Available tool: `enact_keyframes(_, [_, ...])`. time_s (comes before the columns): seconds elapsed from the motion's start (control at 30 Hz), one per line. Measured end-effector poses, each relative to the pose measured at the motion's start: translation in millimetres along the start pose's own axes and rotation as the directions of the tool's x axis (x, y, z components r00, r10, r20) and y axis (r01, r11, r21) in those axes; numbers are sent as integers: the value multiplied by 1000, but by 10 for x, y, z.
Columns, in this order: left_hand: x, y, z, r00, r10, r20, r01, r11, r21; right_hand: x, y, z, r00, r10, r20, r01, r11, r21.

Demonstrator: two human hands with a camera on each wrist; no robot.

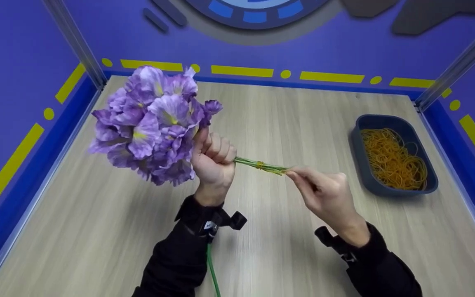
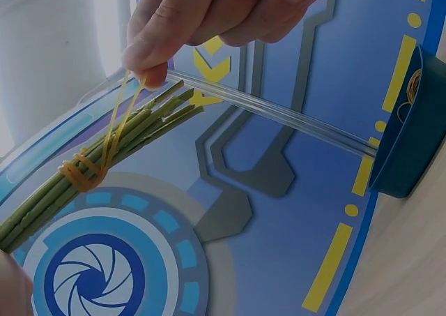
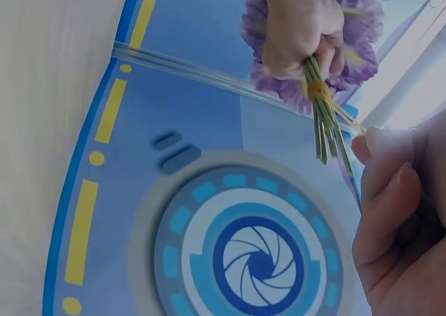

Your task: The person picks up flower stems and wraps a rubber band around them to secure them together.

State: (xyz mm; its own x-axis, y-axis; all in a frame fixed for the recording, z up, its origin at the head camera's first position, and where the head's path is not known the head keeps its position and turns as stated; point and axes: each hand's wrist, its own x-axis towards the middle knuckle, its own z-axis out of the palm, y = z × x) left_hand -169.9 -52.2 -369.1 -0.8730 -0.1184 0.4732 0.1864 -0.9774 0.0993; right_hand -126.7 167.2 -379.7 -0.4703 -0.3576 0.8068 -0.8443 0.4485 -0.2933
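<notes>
My left hand (image 1: 215, 159) grips a bunch of purple artificial flowers (image 1: 155, 123) by the green stems (image 1: 245, 161), just under the blooms. The stems stick out to the right of the fist. A yellow rubber band (image 2: 82, 173) is wound round them near their cut ends. Thumb and forefinger of my right hand (image 1: 324, 194) pinch a loop of that band, drawn out taut past the stem ends in the left wrist view. In the right wrist view the stretched loop runs from the wound part (image 3: 318, 90) to the right fingertips.
A dark blue-grey bin (image 1: 365, 169) with many rubber bands (image 1: 394, 161) stands on the right of the wooden table (image 1: 291, 123). Blue printed panels (image 1: 241, 53) enclose the back and sides. A green cable (image 1: 212, 270) hangs from the left wrist strap.
</notes>
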Motion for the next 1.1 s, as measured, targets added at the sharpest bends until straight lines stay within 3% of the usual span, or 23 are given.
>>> enact_keyframes(0.17, [11, 18, -11, 999, -38, -21, 38, 999, -12, 7, 33, -72, 998, 52, 24, -52, 998, -39])
enact_keyframes(0.5, [51, 64, 22, 994, -76, -77, 73, 997, -38, 2, 93, -122, 998, 37, 44, -31, 989, -141])
enact_keyframes(0.8, [62, 85, 37, 987, -138, -88, 135, 990, -34, 3, 163, -162, 994, 50, 102, -47, 999, -28])
enact_keyframes(1.1, [58, 98, 14, 962, -241, -127, 233, 970, -71, 6, 177, -102, 979, 1, 202, -22, 995, 98])
